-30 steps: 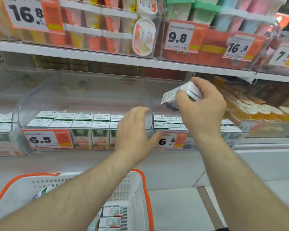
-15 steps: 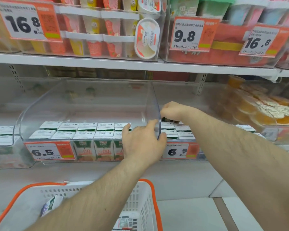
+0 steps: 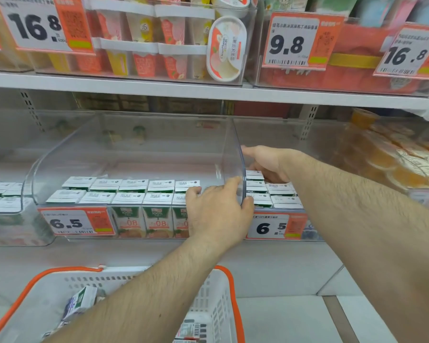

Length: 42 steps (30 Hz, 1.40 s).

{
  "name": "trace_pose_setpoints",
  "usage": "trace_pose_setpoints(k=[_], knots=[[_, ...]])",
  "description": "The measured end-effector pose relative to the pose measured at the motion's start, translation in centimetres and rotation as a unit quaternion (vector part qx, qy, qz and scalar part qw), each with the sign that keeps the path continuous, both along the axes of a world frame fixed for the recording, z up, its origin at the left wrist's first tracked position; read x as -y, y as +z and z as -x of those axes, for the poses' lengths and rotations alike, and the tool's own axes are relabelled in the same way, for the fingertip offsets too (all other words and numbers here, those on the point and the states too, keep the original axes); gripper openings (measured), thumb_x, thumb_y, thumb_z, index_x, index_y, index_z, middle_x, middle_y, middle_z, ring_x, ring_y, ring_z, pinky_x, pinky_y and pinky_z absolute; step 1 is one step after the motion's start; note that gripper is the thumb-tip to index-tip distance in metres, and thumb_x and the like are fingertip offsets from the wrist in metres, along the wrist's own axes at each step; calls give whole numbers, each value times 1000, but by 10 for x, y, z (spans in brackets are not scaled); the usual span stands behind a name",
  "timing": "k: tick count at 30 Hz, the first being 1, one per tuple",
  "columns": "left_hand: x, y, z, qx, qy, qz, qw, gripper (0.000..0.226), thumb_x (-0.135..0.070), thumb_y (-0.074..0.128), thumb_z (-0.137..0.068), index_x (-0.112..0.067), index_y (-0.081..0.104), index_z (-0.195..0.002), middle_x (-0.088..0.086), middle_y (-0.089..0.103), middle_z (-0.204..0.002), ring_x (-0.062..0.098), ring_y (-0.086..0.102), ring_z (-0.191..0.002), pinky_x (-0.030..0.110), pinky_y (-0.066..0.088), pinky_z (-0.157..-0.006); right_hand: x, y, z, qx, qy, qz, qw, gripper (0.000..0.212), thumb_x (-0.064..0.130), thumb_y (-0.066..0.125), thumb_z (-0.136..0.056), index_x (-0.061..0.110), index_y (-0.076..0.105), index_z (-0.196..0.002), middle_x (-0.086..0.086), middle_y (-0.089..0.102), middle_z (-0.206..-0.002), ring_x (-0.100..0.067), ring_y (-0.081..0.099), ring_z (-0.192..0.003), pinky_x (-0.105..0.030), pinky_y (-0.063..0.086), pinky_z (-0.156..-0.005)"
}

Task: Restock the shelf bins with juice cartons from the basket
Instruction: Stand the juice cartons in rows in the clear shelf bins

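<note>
Right hand (image 3: 268, 162) now inside bin (image 3: 275, 134), cartons (image 3: 270, 194)

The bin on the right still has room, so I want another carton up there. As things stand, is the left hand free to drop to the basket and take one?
Probably yes, once it lets go. The left hand grips the clear bin's side wall, holding no carton. The basket sits open-topped directly below, with a carton exposed inside.

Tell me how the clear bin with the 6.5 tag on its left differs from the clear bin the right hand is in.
The left clear plastic bin holds green-topped juice cartons in long rows; the right clear plastic bin shows shorter rows of white-topped cartons. The left hand grips the left bin's side wall; the right hand reaches inside the right bin. Both carry orange 6.5 tags.
</note>
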<state>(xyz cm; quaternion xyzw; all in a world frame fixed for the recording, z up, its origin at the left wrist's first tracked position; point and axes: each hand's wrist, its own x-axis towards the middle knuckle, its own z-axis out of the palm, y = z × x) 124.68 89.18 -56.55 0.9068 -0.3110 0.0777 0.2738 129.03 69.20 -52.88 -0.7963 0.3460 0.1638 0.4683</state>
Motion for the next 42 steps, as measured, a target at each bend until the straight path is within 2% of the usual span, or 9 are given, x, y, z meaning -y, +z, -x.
trace_pose_setpoints(k=[9, 13, 16, 20, 24, 28, 34, 38, 42], knots=[[-3, 1, 1, 17, -17, -28, 999, 48, -51, 31, -99, -32, 39, -142, -11, 67, -117, 12, 54, -114, 37, 21, -100, -32, 16, 13, 9, 11, 154, 988, 85, 74, 9, -93, 20, 29, -155, -8, 34, -157, -31, 32, -143, -48, 24, -113], [-9, 7, 2, 13, -52, -31, 998, 44, -52, 32, -97, -31, 45, -134, -9, 66, -118, 15, 54, -113, 39, 22, -98, -49, 23, 31, 259, -155, 331, 894, 51, 48, 29, -101, 13, 66, -99, -12, 68, -102, -31, 58, -92, -34, 39, -76], [-26, 14, 5, -22, -95, 92, 991, 41, -38, 46, -97, -25, 50, -135, -7, 58, -132, 16, 48, -125, 37, 24, -105, -78, 25, 52, 398, -164, 369, 824, 39, 29, 41, -98, 18, 43, -60, 1, 50, -59, -24, 50, -63, -32, 30, -59], [-74, 5, 7, 55, -116, 220, 967, 35, -24, 55, -85, -16, 62, -118, -3, 65, -112, 18, 58, -106, 41, 43, -96, -143, 2, 81, 533, -70, 364, 761, 41, 22, 47, -91, 24, 27, -55, 7, 30, -47, -16, 30, -49, -35, 22, -52], [-132, -33, 11, -26, -103, 224, 969, 22, -20, 54, -82, -20, 65, -101, -6, 67, -88, 16, 60, -81, 37, 48, -74, -196, -51, 93, 557, 71, 383, 733, 28, 29, 44, -83, 27, 33, -58, 7, 35, -48, -18, 37, -47, -26, 23, -51], [-179, -84, 5, -122, -58, 99, 986, 17, -20, 52, -93, -25, 61, -107, -11, 59, -79, 12, 54, -73, 35, 45, -66, -225, -106, 89, 471, 170, 381, 777, 31, 30, 45, -85, 23, 36, -57, 2, 44, -46, -27, 48, -46, -25, 29, -49], [-211, -158, -2, -236, -5, -6, 972, 18, -19, 51, -94, -22, 61, -109, -9, 62, -92, 14, 57, -78, 29, 46, -69, -233, -180, 76, 165, 249, 318, 900, 29, 26, 49, -93, 19, 48, -66, -4, 62, -72, -29, 57, -73, -34, 45, -62], [-218, -213, -6, -332, -13, -75, 940, 16, -17, 51, -93, -23, 60, -103, -12, 60, -88, 10, 61, -70, 24, 46, -60, -221, -241, 78, 15, 252, 235, 939, 22, 20, 50, -92, 9, 62, -76, -8, 68, -85, -24, 62, -83, -35, 53, -73], [-218, -258, -6, -429, -38, -157, 889, 15, -20, 52, -94, -24, 63, -105, -5, 63, -103, 16, 63, -93, 32, 54, -83, -215, -295, 80, -118, 262, 171, 942, 31, 22, 51, -94, 9, 51, -67, -5, 51, -68, -20, 51, -67, -28, 40, -56]])
